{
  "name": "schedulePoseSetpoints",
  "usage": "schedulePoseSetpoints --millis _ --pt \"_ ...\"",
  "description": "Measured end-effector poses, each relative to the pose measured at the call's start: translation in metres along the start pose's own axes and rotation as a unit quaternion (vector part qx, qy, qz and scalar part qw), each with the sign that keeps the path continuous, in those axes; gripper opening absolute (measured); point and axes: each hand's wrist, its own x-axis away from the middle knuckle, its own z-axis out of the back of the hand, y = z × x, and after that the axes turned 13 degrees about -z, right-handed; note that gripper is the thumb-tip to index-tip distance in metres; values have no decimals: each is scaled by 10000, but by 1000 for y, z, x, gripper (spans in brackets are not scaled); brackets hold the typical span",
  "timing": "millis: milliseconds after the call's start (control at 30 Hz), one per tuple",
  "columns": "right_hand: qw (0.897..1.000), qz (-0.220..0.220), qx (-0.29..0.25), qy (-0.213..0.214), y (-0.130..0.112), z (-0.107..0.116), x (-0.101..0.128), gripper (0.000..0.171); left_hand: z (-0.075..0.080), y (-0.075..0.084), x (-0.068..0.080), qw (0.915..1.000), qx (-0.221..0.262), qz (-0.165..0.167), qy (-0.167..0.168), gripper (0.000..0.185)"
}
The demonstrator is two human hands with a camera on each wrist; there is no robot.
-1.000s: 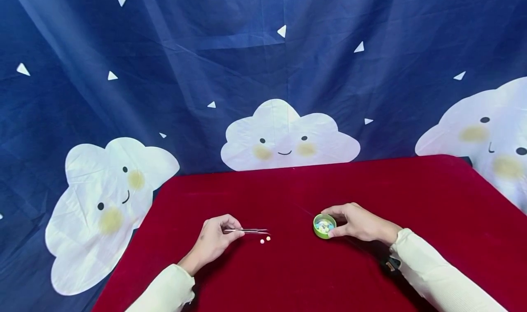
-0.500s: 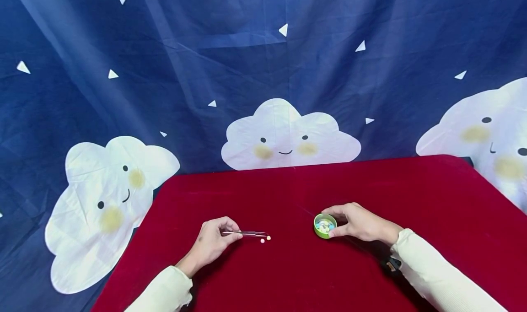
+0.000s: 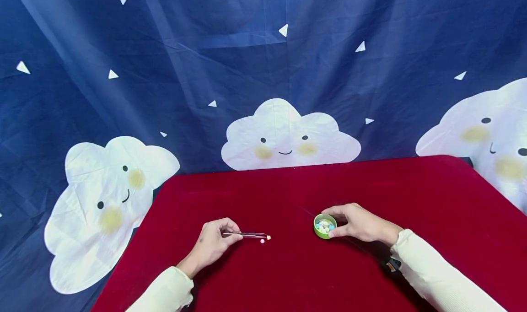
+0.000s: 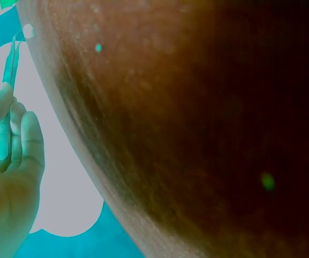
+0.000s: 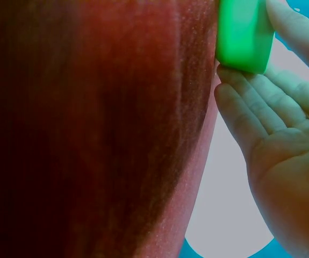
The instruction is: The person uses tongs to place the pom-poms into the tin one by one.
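Observation:
On the red velvet table (image 3: 288,275) my left hand (image 3: 212,245) pinches thin metal tweezers (image 3: 247,234) that point right, and their tips close on a small yellow bead (image 3: 268,237). A pink bead (image 3: 262,241) lies on the cloth just below the tips. The left wrist view shows the tweezers (image 4: 8,86) between thumb and fingers (image 4: 28,145). My right hand (image 3: 360,223) grips a small green round cup (image 3: 325,225) holding several pale beads; thumb and fingers curl round its rim. In the right wrist view the green cup (image 5: 244,33) sits at the fingers (image 5: 251,115).
A dark blue cloth backdrop (image 3: 263,65) printed with white smiling clouds hangs behind the table. The table's far edge (image 3: 313,162) runs across the middle; its left edge slants down toward the near left. A small dark strap (image 3: 390,264) sits at my right wrist.
The tweezers dipped slightly and their tips now hold the yellow bead, which sits a little higher than before. The right hand and green cup stayed put.

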Motion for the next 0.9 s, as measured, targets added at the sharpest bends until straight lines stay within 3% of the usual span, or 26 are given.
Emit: schedulePoseSetpoints --millis 500,900 --pt "10000 -7 -89 -39 -1 1 0 55 -4 1 -8 9997 -66 -183 124 22" --pt "9999 49 -96 -41 0 0 1 52 -9 18 -26 9997 0 -239 99 21"
